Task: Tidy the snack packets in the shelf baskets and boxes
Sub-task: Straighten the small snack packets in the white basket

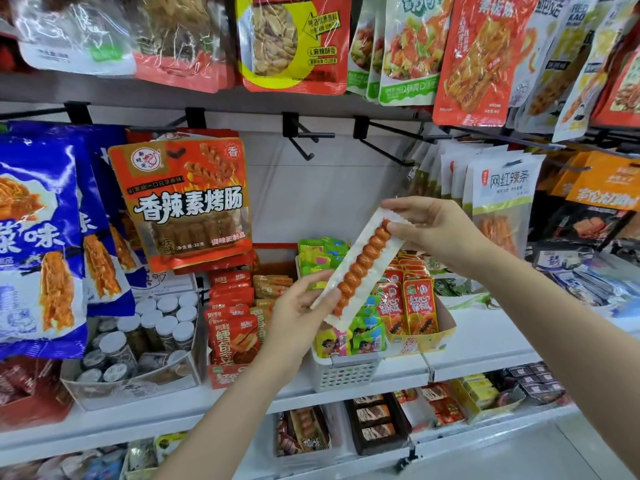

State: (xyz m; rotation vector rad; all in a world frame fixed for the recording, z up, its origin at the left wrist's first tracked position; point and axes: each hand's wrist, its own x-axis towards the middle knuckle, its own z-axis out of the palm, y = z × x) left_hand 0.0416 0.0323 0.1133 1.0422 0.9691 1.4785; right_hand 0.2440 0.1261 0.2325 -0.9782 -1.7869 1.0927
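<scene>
A long clear packet with a twisted orange sausage stick [360, 268] is held slantwise in front of the shelf. My left hand [301, 313] pinches its lower end and my right hand [426, 226] pinches its upper serrated end. Below it stands a white perforated basket [346, 372] full of small green and yellow packets. To the right, a yellow cardboard box [446, 323] holds upright red packets. Left of the basket a red box [225, 375] holds red fish-snack packets.
An open box of white-capped jars [145, 334] sits on the shelf at left. Blue bags [38, 237] and orange bags [187, 199] hang from pegs above; two black pegs [308, 140] are bare. White bags [502, 199] hang at right. Lower shelf trays [377, 424] hold more snacks.
</scene>
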